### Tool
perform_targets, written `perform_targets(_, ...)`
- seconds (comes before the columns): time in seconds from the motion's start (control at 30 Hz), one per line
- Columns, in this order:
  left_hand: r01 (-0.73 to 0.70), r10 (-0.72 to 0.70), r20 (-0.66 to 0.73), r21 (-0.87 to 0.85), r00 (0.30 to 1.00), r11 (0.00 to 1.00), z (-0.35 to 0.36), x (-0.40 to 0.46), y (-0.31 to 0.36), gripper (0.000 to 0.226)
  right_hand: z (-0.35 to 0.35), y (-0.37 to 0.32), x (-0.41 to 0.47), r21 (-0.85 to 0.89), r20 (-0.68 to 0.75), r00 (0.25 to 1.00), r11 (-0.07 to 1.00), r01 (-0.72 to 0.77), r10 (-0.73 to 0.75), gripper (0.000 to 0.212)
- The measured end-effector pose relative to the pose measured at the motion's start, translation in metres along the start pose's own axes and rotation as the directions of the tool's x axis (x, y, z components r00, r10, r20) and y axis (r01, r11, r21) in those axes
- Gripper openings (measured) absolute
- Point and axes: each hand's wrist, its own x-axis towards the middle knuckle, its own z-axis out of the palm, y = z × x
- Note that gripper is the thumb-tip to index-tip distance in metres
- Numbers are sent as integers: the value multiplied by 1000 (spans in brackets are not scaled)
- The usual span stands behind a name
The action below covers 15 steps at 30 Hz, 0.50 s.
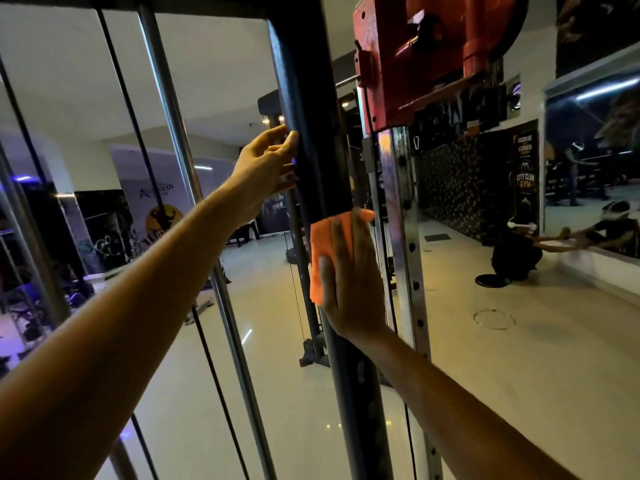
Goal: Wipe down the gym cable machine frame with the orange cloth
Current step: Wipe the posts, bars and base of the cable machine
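Up front, the black upright post (311, 133) of the cable machine frame is standing between both hands, with the red pulley carriage (415, 57) sitting on the perforated silver rail (405, 216) beyond the right fingertips. The right hand (349, 271) is pressing the orange cloth (327, 244) flat against the post under straight fingers. The left hand (266, 168) is touching the post higher up, fingers loosely extended
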Motion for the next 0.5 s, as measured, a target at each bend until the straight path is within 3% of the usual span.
perform_targets(0.23,30,-30,13,9,999,1000,3,-16,-22,45,-10,-14,74,32,-68,997,999,29,-27,62)
perform_targets(0.5,52,-50,72,-32,996,998,4,-35,-50,47,2,6,-52,3,51,995,996,-85,84,63)
